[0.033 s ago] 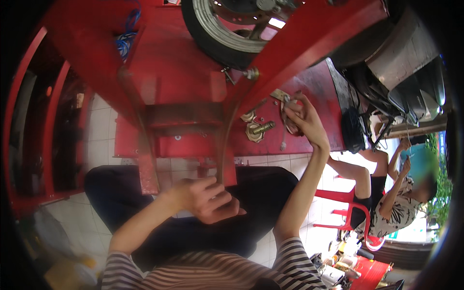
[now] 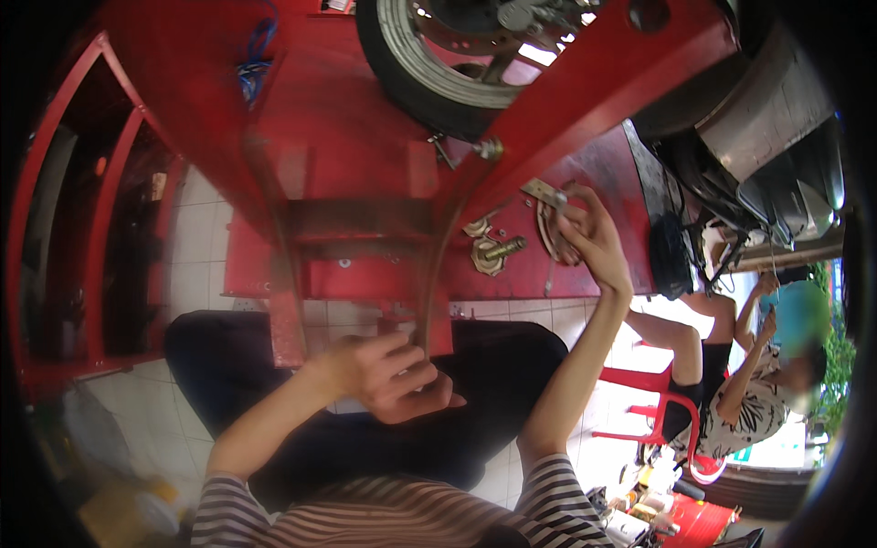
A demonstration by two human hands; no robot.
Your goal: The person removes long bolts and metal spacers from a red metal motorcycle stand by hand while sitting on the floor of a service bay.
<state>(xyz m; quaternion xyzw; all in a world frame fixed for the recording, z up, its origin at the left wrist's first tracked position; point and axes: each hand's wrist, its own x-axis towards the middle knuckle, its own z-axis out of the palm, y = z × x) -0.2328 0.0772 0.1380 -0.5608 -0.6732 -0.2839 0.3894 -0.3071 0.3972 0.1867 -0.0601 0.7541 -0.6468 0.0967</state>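
My right hand (image 2: 592, 236) reaches up onto a red steel platform (image 2: 347, 119) and is closed around a curved grey metal part (image 2: 548, 230), with a flat metal piece (image 2: 541, 192) just above the fingers. Brass-coloured fittings (image 2: 493, 251) lie on the platform a little left of that hand. A motorbike wheel (image 2: 429, 73) stands on the platform above them, behind a slanted red beam (image 2: 594, 96). My left hand (image 2: 395, 379) is curled into a loose fist over my dark lap, at the foot of a red frame post (image 2: 437, 301). Nothing shows inside that fist.
A red shelf frame (image 2: 87, 228) stands at the left over a white tiled floor (image 2: 196, 242). A blue cord (image 2: 251, 55) lies on the platform. Dark motorbike bodywork (image 2: 776, 137) fills the upper right. Another person (image 2: 740, 402) sits on a red plastic stool (image 2: 671, 393) at right.
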